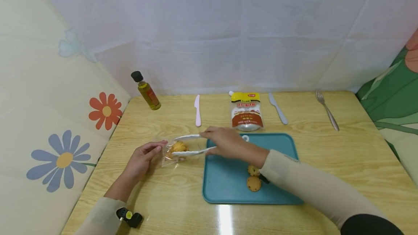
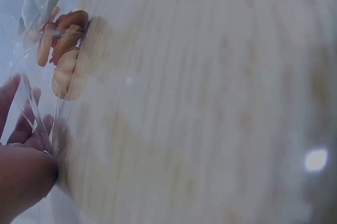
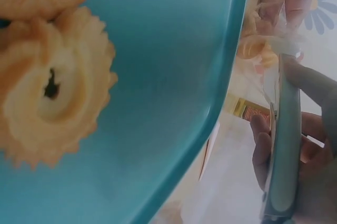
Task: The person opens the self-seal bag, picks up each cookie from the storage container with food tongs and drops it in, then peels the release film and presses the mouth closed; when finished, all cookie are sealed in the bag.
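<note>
My left hand (image 1: 143,158) pinches the edge of a clear plastic bag (image 1: 166,161) that lies left of the tray. Several golden cookies (image 1: 179,146) are inside it, seen through the film as a small pile of cookies (image 2: 66,74) in the left wrist view. My right hand (image 1: 225,141) grips white tongs (image 1: 191,152), whose tips reach into the bag on either side of the cookies. In the right wrist view the tongs' pale handle (image 3: 287,140) lies between thumb and fingers. On the teal tray (image 1: 225,188), a ridged cookie (image 1: 253,170) touches a round cookie (image 1: 254,184), beneath my right forearm.
An oil bottle (image 1: 149,93) stands at the back left. Along the back lie a pink knife (image 1: 197,111), a yellow and red pouch (image 1: 247,112), a grey knife (image 1: 278,108) and a fork (image 1: 327,110). Flowered panels flank the wooden table (image 1: 346,162).
</note>
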Demonstrator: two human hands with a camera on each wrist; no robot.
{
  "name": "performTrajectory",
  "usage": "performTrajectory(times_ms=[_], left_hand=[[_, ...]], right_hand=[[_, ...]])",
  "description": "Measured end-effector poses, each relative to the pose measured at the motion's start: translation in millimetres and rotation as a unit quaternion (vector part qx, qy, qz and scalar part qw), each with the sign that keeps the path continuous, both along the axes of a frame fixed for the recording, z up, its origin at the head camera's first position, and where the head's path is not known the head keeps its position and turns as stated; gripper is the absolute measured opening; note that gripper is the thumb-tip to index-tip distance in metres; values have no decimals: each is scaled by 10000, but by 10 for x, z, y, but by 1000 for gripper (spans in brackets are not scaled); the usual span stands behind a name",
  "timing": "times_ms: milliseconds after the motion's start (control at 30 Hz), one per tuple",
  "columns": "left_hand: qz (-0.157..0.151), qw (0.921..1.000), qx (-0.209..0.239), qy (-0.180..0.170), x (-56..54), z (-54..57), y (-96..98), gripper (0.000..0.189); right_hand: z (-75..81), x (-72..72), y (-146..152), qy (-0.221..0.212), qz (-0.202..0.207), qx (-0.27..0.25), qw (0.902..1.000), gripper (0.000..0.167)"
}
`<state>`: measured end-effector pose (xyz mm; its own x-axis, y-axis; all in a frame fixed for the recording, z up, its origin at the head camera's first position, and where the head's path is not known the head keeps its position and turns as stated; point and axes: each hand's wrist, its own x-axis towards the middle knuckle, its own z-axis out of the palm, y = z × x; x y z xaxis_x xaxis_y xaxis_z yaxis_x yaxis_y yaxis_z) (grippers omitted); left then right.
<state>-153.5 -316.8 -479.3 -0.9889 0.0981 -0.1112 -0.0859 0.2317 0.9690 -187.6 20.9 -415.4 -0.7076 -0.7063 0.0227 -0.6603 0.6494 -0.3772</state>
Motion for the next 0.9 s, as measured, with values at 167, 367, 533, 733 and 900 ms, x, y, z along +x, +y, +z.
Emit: performTrajectory(times_ms=[167,367,533,733,900], left_hand=[[0,9999,95,36,-9,4,-12,37],[-50,9991,411,68,-8,-7,-23,36],[-103,9981,596,136,1,-13,-31,33],[-101,9984,560,71,6,1,-17,31],[5,9998,196,-67,0,19,6,37]], right_hand=[[7,-3,-10,78,28,36,10000,68],[-34,24,-74,-33,40,36,10000,68],[-83,34,-118,-88,7,28,10000,69],[-95,32,-124,-172,-27,49,9998,71],[-91,35,-80,-275,-86,-2,9996,73]])
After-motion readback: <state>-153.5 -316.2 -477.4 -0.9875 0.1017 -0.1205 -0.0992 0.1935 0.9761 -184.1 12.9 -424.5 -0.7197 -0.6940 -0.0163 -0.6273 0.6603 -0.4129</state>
